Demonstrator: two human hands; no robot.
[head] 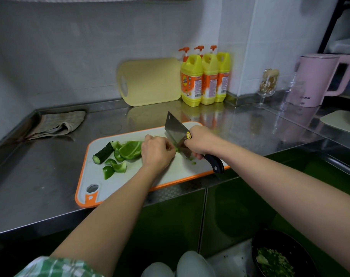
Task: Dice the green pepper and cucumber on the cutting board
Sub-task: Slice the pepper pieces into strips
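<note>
A white cutting board (130, 176) with an orange rim lies on the steel counter. On its left part rest a dark cucumber piece (103, 153) and several green pepper pieces (128, 149). My left hand (157, 151) presses down on a pepper piece, mostly hidden under the fingers. Right beside it, my right hand (200, 141) grips the black handle of a cleaver (175, 132), whose blade stands edge-down on the board against my left fingers. Small green bits (192, 161) lie under the blade.
A folded cloth (58, 124) lies at the counter's back left. A yellow board (150, 81) and three yellow detergent bottles (205, 76) stand against the wall. A glass (267, 84) and a pink kettle (320, 79) are at the right. A dark bin (280, 256) with green scraps sits on the floor.
</note>
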